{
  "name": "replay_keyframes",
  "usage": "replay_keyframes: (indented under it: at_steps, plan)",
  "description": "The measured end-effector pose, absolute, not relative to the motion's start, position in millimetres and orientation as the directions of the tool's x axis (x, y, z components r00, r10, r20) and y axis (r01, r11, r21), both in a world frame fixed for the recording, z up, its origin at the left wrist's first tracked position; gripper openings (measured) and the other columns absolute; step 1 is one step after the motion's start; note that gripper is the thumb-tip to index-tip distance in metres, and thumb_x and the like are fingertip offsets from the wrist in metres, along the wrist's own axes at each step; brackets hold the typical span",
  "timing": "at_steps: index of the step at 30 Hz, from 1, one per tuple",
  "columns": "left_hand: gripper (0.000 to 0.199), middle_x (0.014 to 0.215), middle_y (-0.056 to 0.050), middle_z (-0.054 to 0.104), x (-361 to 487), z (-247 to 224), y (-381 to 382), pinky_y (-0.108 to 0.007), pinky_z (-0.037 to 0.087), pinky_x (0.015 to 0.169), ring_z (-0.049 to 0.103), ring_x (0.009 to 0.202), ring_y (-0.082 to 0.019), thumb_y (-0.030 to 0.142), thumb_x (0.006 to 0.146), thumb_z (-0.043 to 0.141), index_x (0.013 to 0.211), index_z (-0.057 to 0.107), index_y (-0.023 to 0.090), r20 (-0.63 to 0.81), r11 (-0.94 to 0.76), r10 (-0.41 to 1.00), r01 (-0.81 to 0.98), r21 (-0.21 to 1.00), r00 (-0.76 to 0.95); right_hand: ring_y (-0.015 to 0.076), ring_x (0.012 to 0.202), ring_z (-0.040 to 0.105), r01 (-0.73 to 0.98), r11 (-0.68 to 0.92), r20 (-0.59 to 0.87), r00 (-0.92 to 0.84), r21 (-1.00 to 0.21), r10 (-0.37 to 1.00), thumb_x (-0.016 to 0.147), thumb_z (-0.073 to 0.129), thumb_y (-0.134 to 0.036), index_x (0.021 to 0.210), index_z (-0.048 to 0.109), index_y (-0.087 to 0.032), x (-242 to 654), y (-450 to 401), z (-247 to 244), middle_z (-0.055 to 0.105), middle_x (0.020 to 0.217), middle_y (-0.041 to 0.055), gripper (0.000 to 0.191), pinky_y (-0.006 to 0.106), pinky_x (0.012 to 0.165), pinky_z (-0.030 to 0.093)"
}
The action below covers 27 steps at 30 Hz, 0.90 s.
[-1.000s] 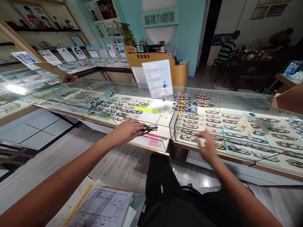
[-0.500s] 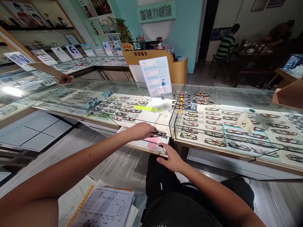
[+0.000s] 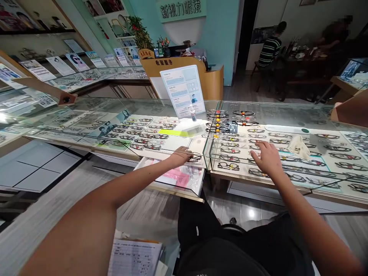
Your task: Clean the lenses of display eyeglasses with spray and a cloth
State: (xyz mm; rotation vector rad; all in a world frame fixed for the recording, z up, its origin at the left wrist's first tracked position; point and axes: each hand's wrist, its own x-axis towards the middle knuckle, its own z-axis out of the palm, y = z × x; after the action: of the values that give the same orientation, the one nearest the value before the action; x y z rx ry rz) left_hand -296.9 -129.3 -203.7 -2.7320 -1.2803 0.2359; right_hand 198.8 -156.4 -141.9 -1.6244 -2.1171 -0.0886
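Observation:
In the head view, my left hand [image 3: 181, 156] is closed on a pair of dark-framed eyeglasses [image 3: 195, 157], above the back of a pulled-out drawer [image 3: 149, 165]. Pink packets [image 3: 176, 177] and clear plastic wrapping [image 3: 194, 177] lie inside that drawer. My right hand [image 3: 268, 158] is over the glass display case [image 3: 244, 180] on the right, palm down with its fingers apart and nothing in them. Rows of eyeglasses [image 3: 228, 166] are under the glass around it; whether the hand touches the glass I cannot tell.
Several folded eyeglasses [image 3: 217, 120] lie in a column on the glass top. A small bottle [image 3: 193, 113] stands before a printed sign [image 3: 184, 92]. A crumpled cloth [image 3: 299, 147] lies on the right case. Papers [image 3: 136, 255] are below at left; a person [image 3: 269, 50] sits far back.
My right hand has left the drawer front and moved right and up over the right-hand case. The drawer now sticks out farther. My left hand still holds the eyeglasses.

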Motion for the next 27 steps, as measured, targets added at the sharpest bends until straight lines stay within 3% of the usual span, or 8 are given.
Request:
replay_keyframes:
  at_steps: [5, 14, 20, 23, 27]
  plan:
    - [0.036, 0.144, -0.011, 0.069, -289, -236, -92, -0.048, 0.038, 0.117, 0.052, 0.142, -0.034, 0.021, 0.103, 0.056, 0.135, 0.073, 0.021, -0.078, -0.633, 0.77, 0.741, -0.224, 0.634, 0.0381, 0.12, 0.059, 0.941, 0.291, 0.412, -0.199, -0.174, 0.889, 0.104, 0.049, -0.048, 0.129, 0.068, -0.018, 197, -156, -154, 0.069, 0.136, 0.0169, 0.044, 0.053, 0.101, 0.048]
    - [0.035, 0.138, -0.018, 0.069, -275, -277, -58, -0.05, 0.04, 0.116, 0.053, 0.138, -0.035, 0.015, 0.098, 0.058, 0.128, 0.075, 0.015, -0.092, -0.669, 0.739, 0.71, -0.222, 0.667, 0.0375, 0.119, 0.06, 0.939, 0.297, 0.419, -0.201, -0.175, 0.885, 0.104, 0.05, -0.045, 0.129, 0.068, -0.019, 198, -152, -151, 0.07, 0.136, 0.0164, 0.041, 0.052, 0.098, 0.048]
    - [0.041, 0.167, -0.02, 0.045, -280, -282, -60, -0.053, 0.033, 0.125, 0.036, 0.156, -0.039, 0.024, 0.097, 0.065, 0.136, 0.069, 0.012, -0.069, -0.664, 0.741, 0.713, -0.226, 0.668, 0.0377, 0.117, 0.06, 0.943, 0.282, 0.417, -0.189, -0.173, 0.889, 0.104, 0.049, -0.045, 0.128, 0.069, -0.018, 195, -154, -150, 0.071, 0.134, 0.0162, 0.041, 0.052, 0.097, 0.048]
    - [0.04, 0.166, -0.021, 0.046, -283, -278, -65, -0.053, 0.034, 0.124, 0.037, 0.156, -0.039, 0.022, 0.097, 0.064, 0.136, 0.069, 0.012, -0.063, -0.665, 0.739, 0.711, -0.229, 0.671, 0.0374, 0.116, 0.061, 0.947, 0.27, 0.415, -0.178, -0.176, 0.892, 0.104, 0.049, -0.046, 0.127, 0.069, -0.018, 195, -154, -149, 0.071, 0.135, 0.0153, 0.041, 0.052, 0.098, 0.048]
    - [0.029, 0.159, -0.018, 0.054, -283, -271, -70, -0.051, 0.037, 0.121, 0.043, 0.151, -0.036, 0.018, 0.102, 0.056, 0.122, 0.076, 0.016, -0.062, -0.674, 0.73, 0.7, -0.237, 0.681, 0.0376, 0.116, 0.061, 0.946, 0.278, 0.42, -0.187, -0.167, 0.888, 0.104, 0.049, -0.044, 0.127, 0.069, -0.018, 196, -154, -150, 0.071, 0.134, 0.016, 0.04, 0.051, 0.096, 0.048]
